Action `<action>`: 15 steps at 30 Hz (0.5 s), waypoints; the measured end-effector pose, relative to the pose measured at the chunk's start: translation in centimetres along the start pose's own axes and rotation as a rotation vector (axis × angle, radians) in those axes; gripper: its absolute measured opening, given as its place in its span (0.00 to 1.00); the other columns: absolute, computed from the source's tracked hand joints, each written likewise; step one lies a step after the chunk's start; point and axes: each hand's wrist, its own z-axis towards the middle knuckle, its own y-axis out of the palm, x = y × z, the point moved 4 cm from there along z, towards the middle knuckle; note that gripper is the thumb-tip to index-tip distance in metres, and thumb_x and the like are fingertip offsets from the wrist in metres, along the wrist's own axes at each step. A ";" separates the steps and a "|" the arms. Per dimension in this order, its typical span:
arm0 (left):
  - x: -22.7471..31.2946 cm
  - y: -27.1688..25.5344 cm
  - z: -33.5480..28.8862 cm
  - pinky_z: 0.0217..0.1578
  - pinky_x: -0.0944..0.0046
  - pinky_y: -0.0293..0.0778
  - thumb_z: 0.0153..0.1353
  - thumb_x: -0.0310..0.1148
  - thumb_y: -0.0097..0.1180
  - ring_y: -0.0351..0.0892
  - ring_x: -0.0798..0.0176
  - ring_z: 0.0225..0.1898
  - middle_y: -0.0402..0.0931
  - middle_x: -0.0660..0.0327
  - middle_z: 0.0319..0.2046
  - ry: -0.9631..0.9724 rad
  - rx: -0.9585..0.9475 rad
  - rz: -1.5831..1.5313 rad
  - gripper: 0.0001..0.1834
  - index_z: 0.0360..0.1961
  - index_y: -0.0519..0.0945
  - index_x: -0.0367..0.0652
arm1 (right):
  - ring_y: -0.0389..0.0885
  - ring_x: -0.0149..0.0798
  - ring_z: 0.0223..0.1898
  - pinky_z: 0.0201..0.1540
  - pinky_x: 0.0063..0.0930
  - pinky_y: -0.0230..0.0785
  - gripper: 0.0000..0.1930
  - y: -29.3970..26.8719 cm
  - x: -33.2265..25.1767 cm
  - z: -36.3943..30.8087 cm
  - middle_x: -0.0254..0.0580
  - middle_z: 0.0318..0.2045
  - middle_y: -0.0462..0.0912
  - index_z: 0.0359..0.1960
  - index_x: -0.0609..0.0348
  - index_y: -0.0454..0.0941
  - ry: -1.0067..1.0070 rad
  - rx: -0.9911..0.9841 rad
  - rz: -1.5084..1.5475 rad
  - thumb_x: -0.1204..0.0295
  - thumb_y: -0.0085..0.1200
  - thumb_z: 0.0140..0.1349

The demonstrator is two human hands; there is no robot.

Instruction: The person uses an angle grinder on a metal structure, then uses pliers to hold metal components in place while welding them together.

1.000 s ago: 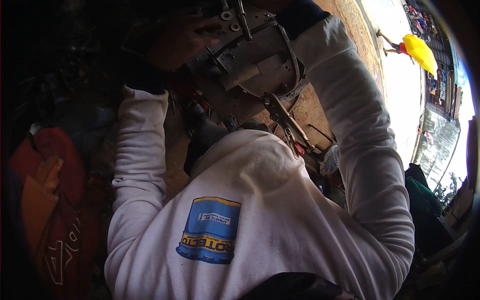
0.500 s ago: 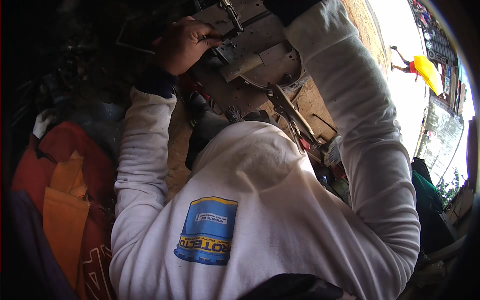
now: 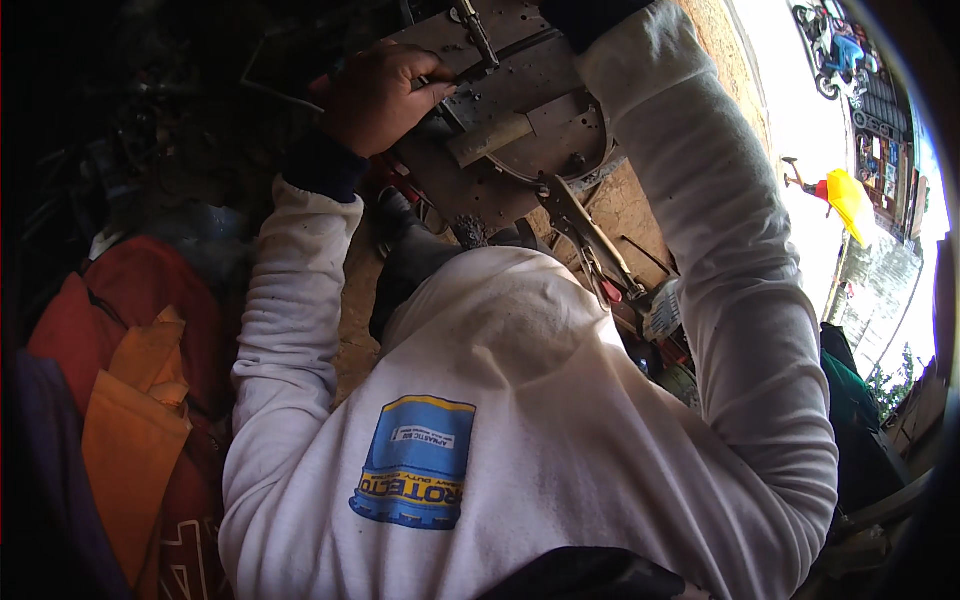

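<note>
At the far left of my feed I count one red cloth [image 3: 150, 278] and one orange cloth [image 3: 135, 435] lying over it. Next comes the left arm: its pale sleeve [image 3: 285, 300] rises almost upright from a bent elbow, and above the dark cuff [image 3: 325, 165] the wrist angles over, so the left hand [image 3: 378, 95] points rightward with its back uppermost. The fingers curl and the thumb sits below them, tips close together at the left edge of the metal plate — I cannot tell whether they pinch anything thin and dark. Below that hand I see one dark boot [image 3: 400, 212].

The one metal plate [image 3: 565, 75] lies just right of those fingertips, beyond the person's belly. On it I count one short pale bar [image 3: 490, 138], set at a slant. Two jointed metal tools show: an upper tool [image 3: 476, 38] over the plate's far part, and a lower tool [image 3: 580, 225] at its near right corner, with one red handle [image 3: 610, 290] close by.

The right sleeve [image 3: 720, 220] slants up and inward from a wide elbow. The right hand is out of my sight past the upper edge — its fingers I cannot judge. Farthest right is one yellow umbrella [image 3: 850, 205].
</note>
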 end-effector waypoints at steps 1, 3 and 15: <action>-0.1 -0.1 0.0 0.40 0.58 0.76 0.53 0.35 0.67 0.81 0.54 0.36 0.83 0.55 0.32 -0.013 0.000 -0.002 0.10 0.35 0.86 0.45 | 0.55 0.46 0.69 0.68 0.35 0.52 0.51 -0.2 -0.2 0.0 0.51 0.67 0.59 0.71 0.59 0.48 -0.024 0.007 -0.068 0.61 0.70 0.51; 0.3 -0.3 0.0 0.40 0.58 0.77 0.54 0.38 0.66 0.82 0.53 0.37 0.83 0.54 0.33 -0.026 -0.003 -0.028 0.11 0.37 0.86 0.46 | 0.54 0.45 0.69 0.68 0.35 0.52 0.52 -0.5 -0.4 -0.1 0.51 0.67 0.58 0.72 0.58 0.47 -0.039 0.005 -0.099 0.62 0.70 0.50; 0.3 1.0 2.1 0.41 0.69 0.75 0.61 0.37 0.63 0.81 0.73 0.36 0.85 0.61 0.33 -0.227 -0.075 -0.442 0.14 0.41 0.84 0.38 | 0.60 0.41 0.66 0.64 0.33 0.60 0.50 -1.0 -1.7 -1.2 0.52 0.66 0.61 0.72 0.55 0.46 0.035 -0.015 0.171 0.66 0.68 0.53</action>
